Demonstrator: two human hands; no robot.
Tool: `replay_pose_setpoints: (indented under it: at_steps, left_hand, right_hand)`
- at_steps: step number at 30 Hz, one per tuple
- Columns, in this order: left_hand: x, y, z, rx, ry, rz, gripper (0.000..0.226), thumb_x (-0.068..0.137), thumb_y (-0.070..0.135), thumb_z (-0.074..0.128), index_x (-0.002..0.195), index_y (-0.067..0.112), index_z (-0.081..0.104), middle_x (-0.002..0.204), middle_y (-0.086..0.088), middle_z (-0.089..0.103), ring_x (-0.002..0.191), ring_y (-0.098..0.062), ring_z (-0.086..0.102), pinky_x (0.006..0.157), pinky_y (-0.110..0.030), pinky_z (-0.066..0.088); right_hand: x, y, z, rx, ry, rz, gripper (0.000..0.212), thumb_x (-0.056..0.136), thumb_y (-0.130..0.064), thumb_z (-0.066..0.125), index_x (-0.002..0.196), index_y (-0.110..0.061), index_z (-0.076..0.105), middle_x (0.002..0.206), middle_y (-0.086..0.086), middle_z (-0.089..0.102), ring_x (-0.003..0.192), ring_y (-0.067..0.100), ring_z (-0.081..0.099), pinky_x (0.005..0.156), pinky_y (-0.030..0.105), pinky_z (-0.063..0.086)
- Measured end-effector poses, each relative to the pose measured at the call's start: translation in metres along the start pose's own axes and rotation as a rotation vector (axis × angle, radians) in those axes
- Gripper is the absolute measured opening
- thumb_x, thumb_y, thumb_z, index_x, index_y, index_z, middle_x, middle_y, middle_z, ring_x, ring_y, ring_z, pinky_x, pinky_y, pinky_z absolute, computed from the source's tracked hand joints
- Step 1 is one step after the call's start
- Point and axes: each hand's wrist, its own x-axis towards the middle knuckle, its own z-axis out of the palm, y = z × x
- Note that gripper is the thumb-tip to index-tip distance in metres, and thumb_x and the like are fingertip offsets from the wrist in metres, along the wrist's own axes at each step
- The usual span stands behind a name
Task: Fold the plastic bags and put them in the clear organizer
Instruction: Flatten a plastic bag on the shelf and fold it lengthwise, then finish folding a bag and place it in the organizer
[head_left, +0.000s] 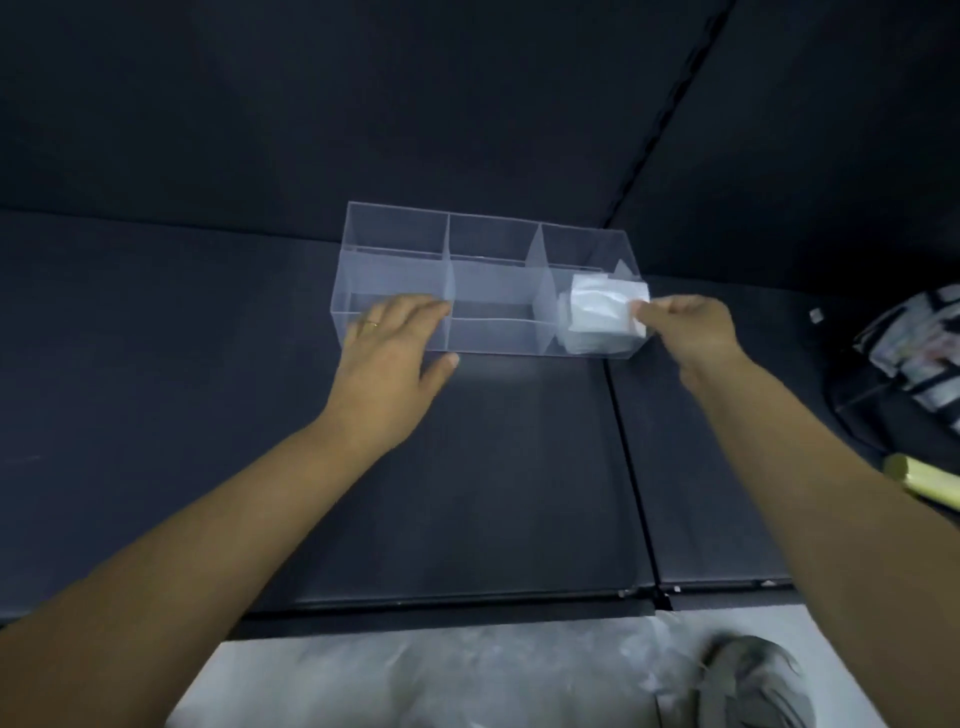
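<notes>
Placement looks to be the step in hand. Left hand (387, 343) rests flat, fingers straight, on the near-left wall of the clear organizer (491, 335), whose long axis runs left to right. The folded plastic bag (602, 309) sits at the near-right compartment, broad face upward, its right edge pinched by the right hand (696, 327). Next move likely calls for pushing it down, then letting go.

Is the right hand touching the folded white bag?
Touching. In the head view, fingers of the right hand pinch the folded white bag at its right edge.
</notes>
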Motion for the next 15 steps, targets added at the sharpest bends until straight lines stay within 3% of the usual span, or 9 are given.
replay_pose_setpoints:
  at_steps: [3,6,10,13,15]
  left_hand:
    - [-0.006,-0.013,0.015,0.289,-0.153,0.059,0.068,0.097,0.048,0.039,0.153,0.02,0.014,0.161,0.001,0.008,0.148,-0.018,-0.004,0.117,-0.038,-0.011]
    - [-0.011,-0.02,0.02,0.358,-0.191,0.084,0.073,0.095,0.053,0.032,0.154,0.022,0.003,0.161,0.004,-0.008,0.144,-0.014,-0.02,0.114,-0.038,-0.017]
    - [-0.01,-0.02,0.017,0.354,-0.233,0.071,0.073,0.095,0.053,0.031,0.153,0.022,-0.001,0.156,0.008,-0.019,0.14,-0.01,-0.028,0.114,-0.037,-0.019]
    - [-0.023,-0.015,0.012,0.305,-0.197,0.058,0.072,0.095,0.052,0.03,0.153,0.02,0.002,0.157,0.007,-0.014,0.143,-0.012,-0.024,0.114,-0.034,-0.02]
    - [-0.043,-0.013,0.009,0.255,-0.185,0.059,0.071,0.094,0.054,0.026,0.153,0.018,0.009,0.159,0.005,-0.005,0.145,-0.012,-0.017,0.117,-0.035,-0.016]
  right_hand:
    - [0.027,0.002,0.009,-0.267,0.05,-0.054,0.019,0.08,-0.026,0.073,0.074,-0.009,0.066,0.081,0.005,0.063,0.078,0.018,0.058,0.07,0.024,0.041]
    - [0.033,-0.001,0.019,-0.486,0.104,-0.116,0.028,0.078,-0.028,0.071,0.059,-0.022,0.052,0.085,0.005,0.066,0.085,0.024,0.062,0.074,0.029,0.048]
    - [0.032,0.001,0.024,-0.576,0.129,-0.17,0.029,0.077,-0.025,0.073,0.064,-0.023,0.047,0.105,0.012,0.067,0.1,0.032,0.061,0.086,0.04,0.052]
    - [0.031,0.003,0.02,-0.495,0.145,-0.185,0.031,0.076,-0.02,0.074,0.066,-0.022,0.045,0.109,0.014,0.063,0.097,0.03,0.062,0.082,0.038,0.052]
    - [0.023,0.005,0.016,-0.372,0.174,-0.191,0.025,0.077,-0.022,0.075,0.078,-0.017,0.05,0.112,0.015,0.061,0.092,0.027,0.061,0.076,0.033,0.051]
